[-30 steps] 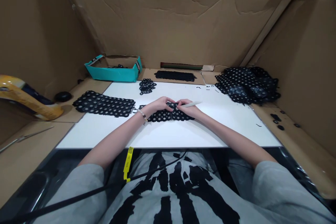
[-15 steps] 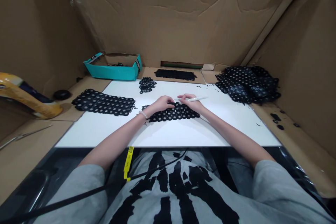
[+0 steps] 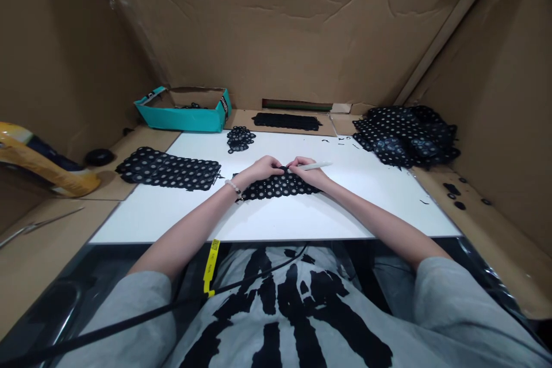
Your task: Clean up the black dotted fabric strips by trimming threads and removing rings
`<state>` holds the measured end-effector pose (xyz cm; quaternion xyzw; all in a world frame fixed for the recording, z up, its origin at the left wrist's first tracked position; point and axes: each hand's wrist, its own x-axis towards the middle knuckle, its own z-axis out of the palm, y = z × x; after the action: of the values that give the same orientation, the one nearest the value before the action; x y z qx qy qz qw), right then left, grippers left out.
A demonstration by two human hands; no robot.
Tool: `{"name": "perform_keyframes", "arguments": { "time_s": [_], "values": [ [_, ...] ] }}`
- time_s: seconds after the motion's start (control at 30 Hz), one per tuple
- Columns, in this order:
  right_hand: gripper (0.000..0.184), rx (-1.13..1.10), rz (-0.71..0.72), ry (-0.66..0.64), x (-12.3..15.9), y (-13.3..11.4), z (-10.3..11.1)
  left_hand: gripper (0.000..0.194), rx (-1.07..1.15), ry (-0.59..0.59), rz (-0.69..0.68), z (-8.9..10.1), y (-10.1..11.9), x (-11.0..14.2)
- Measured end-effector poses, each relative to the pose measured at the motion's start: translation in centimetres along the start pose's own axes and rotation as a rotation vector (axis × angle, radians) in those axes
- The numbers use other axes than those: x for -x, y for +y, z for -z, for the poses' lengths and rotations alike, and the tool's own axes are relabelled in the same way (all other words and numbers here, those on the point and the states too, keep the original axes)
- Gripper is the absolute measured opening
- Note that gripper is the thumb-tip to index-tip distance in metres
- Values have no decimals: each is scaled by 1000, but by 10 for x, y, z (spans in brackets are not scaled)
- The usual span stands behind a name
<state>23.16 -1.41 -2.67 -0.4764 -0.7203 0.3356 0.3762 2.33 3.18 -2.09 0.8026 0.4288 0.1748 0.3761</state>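
A black sheet of joined rings (image 3: 280,187) lies on the white board (image 3: 276,221) in front of me. My left hand (image 3: 265,168), with a beaded bracelet at the wrist, pinches the sheet's far edge. My right hand (image 3: 305,168) is closed around a slim white pen-like tool (image 3: 317,165), whose tip meets that same edge close to my left fingertips. The exact tip is hidden by the fingers. To the left rests another black ring sheet (image 3: 172,169), apart from the first, and a small cluster of rings (image 3: 240,138) sits behind.
A teal box (image 3: 183,119) holding dark pieces stands back left. A folded black strip (image 3: 286,121) lies at the back, and a heap of black ring sheets (image 3: 405,135) at the right. Scissors (image 3: 38,225) and a yellow object (image 3: 43,158) are at the left. Cardboard walls surround the board.
My right hand lifted the white tool slightly up and right off the sheet, then brought it back to the far edge. My left hand shifted a little along with the sheet.
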Motion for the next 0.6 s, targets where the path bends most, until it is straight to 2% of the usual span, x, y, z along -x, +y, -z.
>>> {"name": "perform_keyframes", "arguments": {
  "time_s": [0.27, 0.37, 0.5, 0.6],
  "values": [
    [19, -2, -22, 11, 0, 0, 1, 38, 118, -39, 20, 2, 6, 2],
    [18, 94, 19, 37, 4, -5, -4, 38, 166, -56, 55, 3, 3, 1],
    [15, 246, 56, 94, 7, -11, -10, 37, 199, -144, 54, 7, 1, -1],
    [16, 180, 39, 72, 4, -10, -8, 38, 132, -167, 22, 9, 4, 1]
  ]
}}
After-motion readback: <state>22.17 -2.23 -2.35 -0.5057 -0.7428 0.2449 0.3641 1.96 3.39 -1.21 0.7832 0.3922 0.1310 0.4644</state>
